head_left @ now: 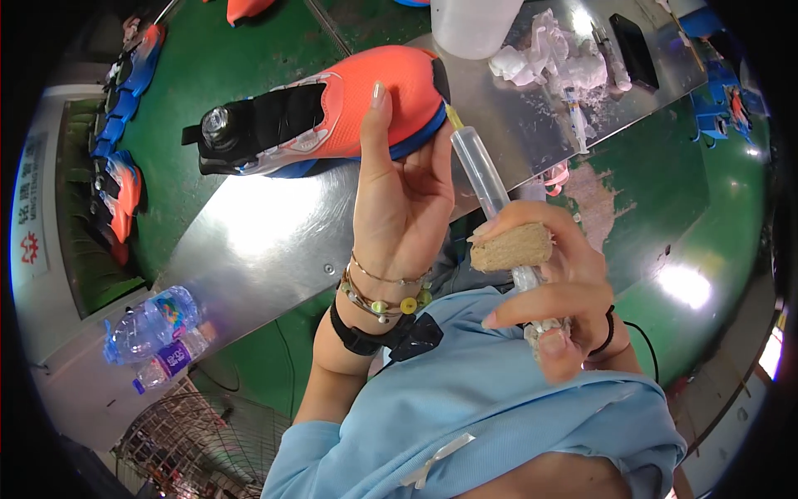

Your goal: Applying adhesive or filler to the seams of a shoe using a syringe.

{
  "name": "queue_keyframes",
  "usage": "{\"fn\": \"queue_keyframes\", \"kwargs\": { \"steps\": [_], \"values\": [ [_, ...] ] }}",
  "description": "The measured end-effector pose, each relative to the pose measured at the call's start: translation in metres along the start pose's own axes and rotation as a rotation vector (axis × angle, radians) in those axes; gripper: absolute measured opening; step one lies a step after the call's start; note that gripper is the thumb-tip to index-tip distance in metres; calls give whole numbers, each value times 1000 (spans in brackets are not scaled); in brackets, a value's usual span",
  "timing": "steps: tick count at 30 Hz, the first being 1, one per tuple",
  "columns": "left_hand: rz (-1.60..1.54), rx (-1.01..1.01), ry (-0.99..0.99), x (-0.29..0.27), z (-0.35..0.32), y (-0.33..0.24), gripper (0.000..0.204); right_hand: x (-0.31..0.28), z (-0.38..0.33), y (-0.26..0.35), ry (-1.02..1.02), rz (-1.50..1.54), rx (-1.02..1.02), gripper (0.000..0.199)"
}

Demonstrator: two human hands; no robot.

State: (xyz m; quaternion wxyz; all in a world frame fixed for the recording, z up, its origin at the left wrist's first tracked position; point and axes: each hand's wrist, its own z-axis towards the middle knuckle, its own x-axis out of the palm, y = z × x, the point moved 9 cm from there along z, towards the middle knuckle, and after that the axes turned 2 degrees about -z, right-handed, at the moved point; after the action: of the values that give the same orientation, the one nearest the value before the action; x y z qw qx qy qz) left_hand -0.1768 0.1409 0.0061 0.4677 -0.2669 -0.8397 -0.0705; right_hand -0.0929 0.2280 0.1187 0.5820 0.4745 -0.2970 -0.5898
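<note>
An orange and black sneaker (407,87) with a blue sole lies on its side in my left hand (405,200). My thumb presses on its orange upper, and the other fingers go beneath the sole. My right hand (578,279) is wrapped around a clear syringe (482,170) and its plunger end. The syringe's yellow tip meets the shoe near the toe, where upper and blue sole join; whether it touches I cannot tell. Against the syringe, the same hand also grips a tan, rough block (514,248). A clear knob (219,125) sits in the shoe's black collar end.
Crumpled translucent plastic (553,58), a black phone-like object (633,51) and a white tub (474,25) stand on the metal bench (287,241) beyond the shoe. Two plastic bottles (162,324) are at the left. More shoes (120,191) line the far left.
</note>
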Motion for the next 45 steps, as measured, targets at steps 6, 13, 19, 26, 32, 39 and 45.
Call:
{"fn": "queue_keyframes", "kwargs": {
  "steps": [6,13,19,26,32,39,45],
  "values": [
    [-9,-45,-74,-9,5,4,31,0,-7,-6,-64,24,-71,29],
    [-7,-50,-56,-7,2,2,31,2,-8,-6,-118,46,-66,24],
    [-56,-73,-49,4,12,7,32,-1,-9,-18,-100,42,-40,23],
    [-62,10,-27,-11,17,-22,29,-10,-13,-10,-311,-24,-253,23],
    [282,200,127,-59,44,-208,49,-36,-13,-15,-442,-368,-226,32],
    [153,1115,-414,-184,-12,-515,30,-40,18,-48,-464,-318,-163,37],
    [645,728,-11,-62,98,-412,41,-71,22,-76,-653,-316,-170,43]
  ]
}}
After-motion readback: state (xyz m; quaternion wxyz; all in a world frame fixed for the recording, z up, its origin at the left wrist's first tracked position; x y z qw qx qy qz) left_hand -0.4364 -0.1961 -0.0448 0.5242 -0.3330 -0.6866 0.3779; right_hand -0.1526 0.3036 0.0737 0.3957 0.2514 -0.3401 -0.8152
